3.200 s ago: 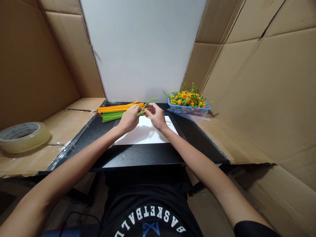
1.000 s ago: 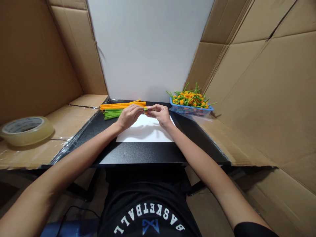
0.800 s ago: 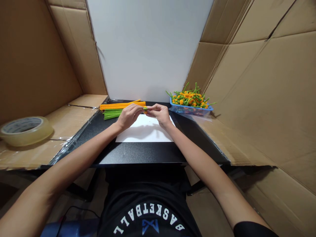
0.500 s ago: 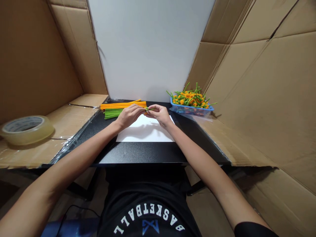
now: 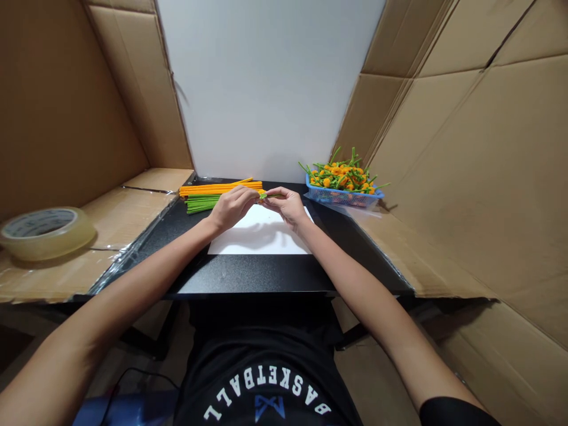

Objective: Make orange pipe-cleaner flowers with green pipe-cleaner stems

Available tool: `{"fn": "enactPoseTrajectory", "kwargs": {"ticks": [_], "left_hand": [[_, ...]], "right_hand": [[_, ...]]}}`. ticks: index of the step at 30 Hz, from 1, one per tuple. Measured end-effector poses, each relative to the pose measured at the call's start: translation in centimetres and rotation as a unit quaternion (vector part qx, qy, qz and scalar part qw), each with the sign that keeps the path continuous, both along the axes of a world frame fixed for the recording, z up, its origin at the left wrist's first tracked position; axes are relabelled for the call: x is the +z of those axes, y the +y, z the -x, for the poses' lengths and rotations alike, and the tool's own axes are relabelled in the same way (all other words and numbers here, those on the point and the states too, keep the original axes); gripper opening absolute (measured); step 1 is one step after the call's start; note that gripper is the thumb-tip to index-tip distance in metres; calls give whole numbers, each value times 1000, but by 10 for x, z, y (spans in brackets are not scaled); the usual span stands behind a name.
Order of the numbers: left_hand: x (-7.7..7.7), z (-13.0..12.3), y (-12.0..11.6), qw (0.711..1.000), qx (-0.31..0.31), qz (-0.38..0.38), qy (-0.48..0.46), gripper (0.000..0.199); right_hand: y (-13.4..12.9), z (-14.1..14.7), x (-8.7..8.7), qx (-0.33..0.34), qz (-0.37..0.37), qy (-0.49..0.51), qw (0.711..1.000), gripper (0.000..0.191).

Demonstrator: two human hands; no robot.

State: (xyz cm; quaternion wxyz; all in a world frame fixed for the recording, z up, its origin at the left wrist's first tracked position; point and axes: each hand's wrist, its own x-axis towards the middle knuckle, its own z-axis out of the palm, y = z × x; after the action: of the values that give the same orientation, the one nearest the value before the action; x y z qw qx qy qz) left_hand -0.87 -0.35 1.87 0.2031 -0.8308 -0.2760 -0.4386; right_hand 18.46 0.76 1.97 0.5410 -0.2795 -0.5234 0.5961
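Observation:
Between my two hands is a small pipe-cleaner flower (image 5: 262, 196), orange with green at its base and a green stem pointing right. My left hand (image 5: 234, 207) pinches its orange head from the left. On the other side my right hand (image 5: 286, 206) is closed on the green stem. Both hands hover over a white sheet of paper (image 5: 248, 238). Behind and left of my left hand lie orange pipe cleaners (image 5: 204, 190) in a bundle, with green pipe cleaners (image 5: 199, 203) in front of them. My fingers partly cover the flower.
At the back right stands a blue basket (image 5: 341, 196) heaped with orange flowers on green stems. A large roll of clear tape (image 5: 48, 234) lies on cardboard at the left. Cardboard walls (image 5: 479, 165) flank the black table (image 5: 248, 275), and a white panel rises behind.
The flower has turned slightly in my fingers, so more of its orange and green head shows. Both hands stay in nearly the same place.

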Motion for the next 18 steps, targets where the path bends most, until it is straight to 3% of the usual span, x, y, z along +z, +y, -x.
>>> {"fn": "enactPoseTrajectory", "kwargs": {"ticks": [6,12,18], "left_hand": [[0,1,0,1000,-1,6,11,24],[-1,-1,1,1000,6,18,-1,27],[-7,-15,-3,992,72,30,-95,25]], "right_hand": [[-1,-3,2,14,35,-2,999,20],[-3,1,1,18,27,4,999,24],[-4,6,0,-11,-14,19,1000,29]]}}
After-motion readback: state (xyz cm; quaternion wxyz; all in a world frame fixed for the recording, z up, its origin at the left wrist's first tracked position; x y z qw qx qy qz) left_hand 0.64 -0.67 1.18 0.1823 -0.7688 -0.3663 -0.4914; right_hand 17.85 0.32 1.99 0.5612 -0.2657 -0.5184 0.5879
